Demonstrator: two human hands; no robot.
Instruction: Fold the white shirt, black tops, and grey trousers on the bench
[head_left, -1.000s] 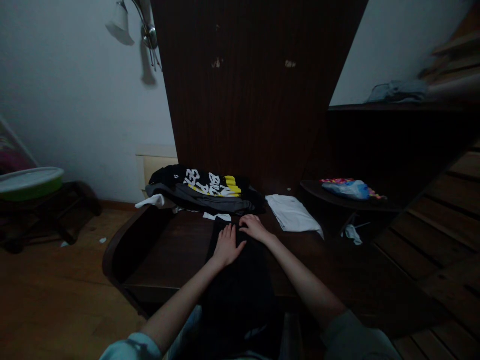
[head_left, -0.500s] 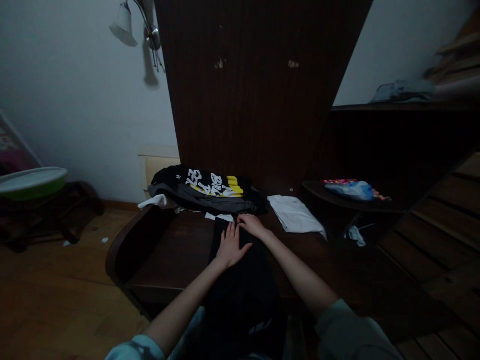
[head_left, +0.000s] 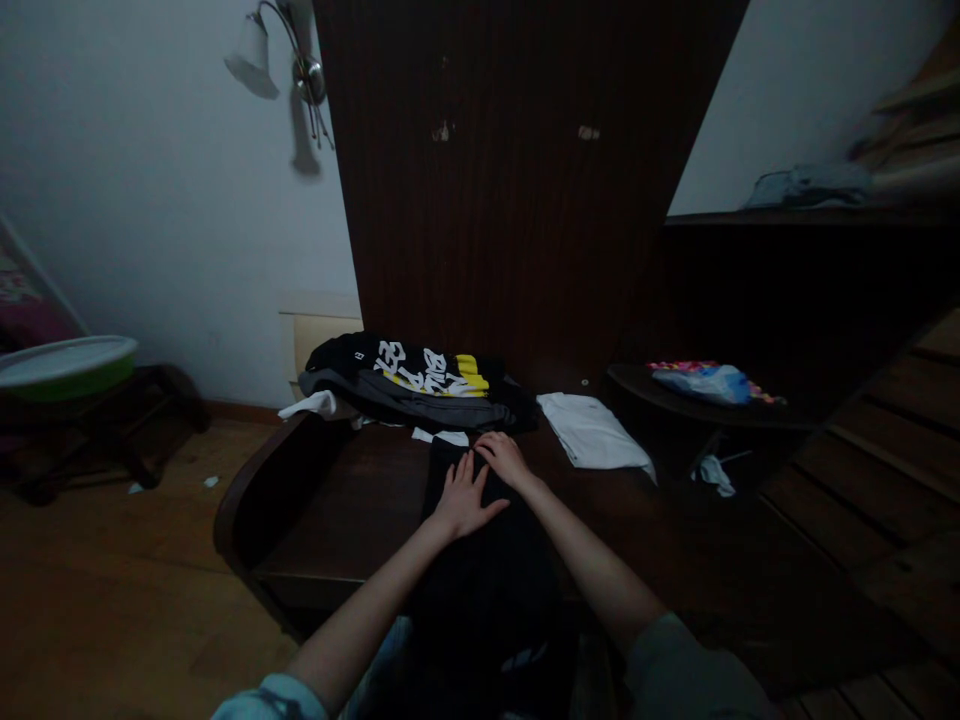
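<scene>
A tall dark wooden panel [head_left: 525, 220] is filling the upper middle of the frame, and below it a dark wooden tabletop [head_left: 360, 500] is spreading across the centre. A black cloth garment [head_left: 487, 590] is lying under both hands, running from the middle of the frame over the table's front edge to the bottom centre, where a pale mark is showing on it. Beyond its far end, a heap of dark clothing [head_left: 405, 385] with white lettering and a yellow patch is resting left of centre. A green tub [head_left: 71, 375] with a pale top is sitting on a low dark stand at the left edge. A folded white cloth [head_left: 596, 430] is lying right of centre, just beside the garment but apart from it. The left hand [head_left: 461, 500] is resting palm down on the garment's upper part, its fingers spread and thumb pointing right. The right hand [head_left: 504, 460] is touching the garment's far end, its fingers bending; whether they are pinching the fabric, I cannot tell. A small white scrap [head_left: 450, 438] is lying just above the fingertips.
</scene>
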